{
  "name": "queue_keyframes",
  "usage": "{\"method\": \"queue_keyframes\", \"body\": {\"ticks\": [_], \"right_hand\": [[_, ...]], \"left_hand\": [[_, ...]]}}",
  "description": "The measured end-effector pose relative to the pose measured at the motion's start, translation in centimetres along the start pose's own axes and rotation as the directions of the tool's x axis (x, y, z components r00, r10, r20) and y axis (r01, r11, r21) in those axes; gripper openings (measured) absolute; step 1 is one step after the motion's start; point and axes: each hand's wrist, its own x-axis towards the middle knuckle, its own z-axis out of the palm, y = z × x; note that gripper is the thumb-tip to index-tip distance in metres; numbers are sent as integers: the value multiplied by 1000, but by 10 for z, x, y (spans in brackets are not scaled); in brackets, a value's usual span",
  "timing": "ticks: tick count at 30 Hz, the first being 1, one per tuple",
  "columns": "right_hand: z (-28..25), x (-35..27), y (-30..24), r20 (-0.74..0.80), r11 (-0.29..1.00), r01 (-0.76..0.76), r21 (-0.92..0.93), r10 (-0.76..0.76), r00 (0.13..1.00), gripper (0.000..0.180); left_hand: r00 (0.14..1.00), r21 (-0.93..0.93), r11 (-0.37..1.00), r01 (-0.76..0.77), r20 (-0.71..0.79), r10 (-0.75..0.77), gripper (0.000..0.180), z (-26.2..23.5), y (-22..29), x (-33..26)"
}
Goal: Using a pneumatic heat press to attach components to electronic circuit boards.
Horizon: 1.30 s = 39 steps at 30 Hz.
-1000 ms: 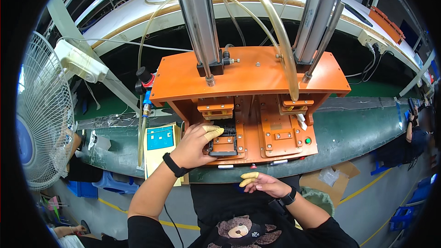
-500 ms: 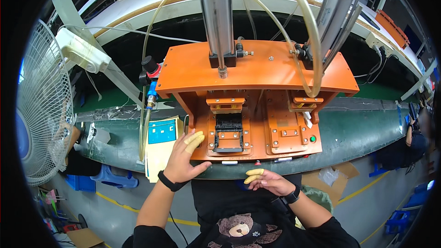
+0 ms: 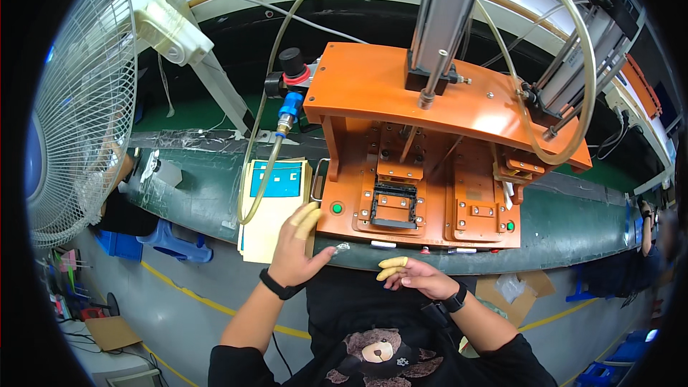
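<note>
My left hand [image 3: 295, 249] has its fingers stretched out, two of them in yellow finger cots. It is beside the left front corner of an orange press [image 3: 351, 227], just left of a green button [image 3: 337, 208], and holds nothing I can see. A small shiny clear scrap [image 3: 342, 247] shows by its thumb. My right hand [image 3: 419, 277], also with yellow finger cots, hovers before the bench's front edge with fingers loosely apart and nothing visible in them. In the press's left station, a black frame-shaped part [image 3: 393, 222] lies in the fixture below an orange pressing block [image 3: 400, 170].
Yellow sheets with a blue card [image 3: 275, 180] lie left of the press on the green bench [image 3: 208, 193]. An air regulator [image 3: 292, 64] and clear hoses flank the press. A white fan [image 3: 79, 115] stands at far left. A second green button [image 3: 510, 226] is at right.
The view has shifted, so the press appears further right. My left hand has come away from the press corner, uncovering the green button. The left pressing block appears lower, with more rod showing above it.
</note>
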Motion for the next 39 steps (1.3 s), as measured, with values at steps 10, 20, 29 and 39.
{"method": "queue_keyframes", "body": {"ticks": [10,20,29,39], "right_hand": [[12,40,7,87,997,-65,-31,67,994,52],[55,103,-1,126,990,-139,-37,143,982,50],[87,144,23,-256,995,-90,-34,78,963,21],[94,101,-10,-201,851,31,-525,-159,967,17]], "left_hand": [[976,265,941,213,-17,-216,54,-15,-16,-75],[920,-41,962,268,-286,-269,20,-31,26,-86],[985,-11,988,156,79,-154,40,-4,76,-107],[981,-58,990,125,-142,-132,54,-1,57,-62]]}}
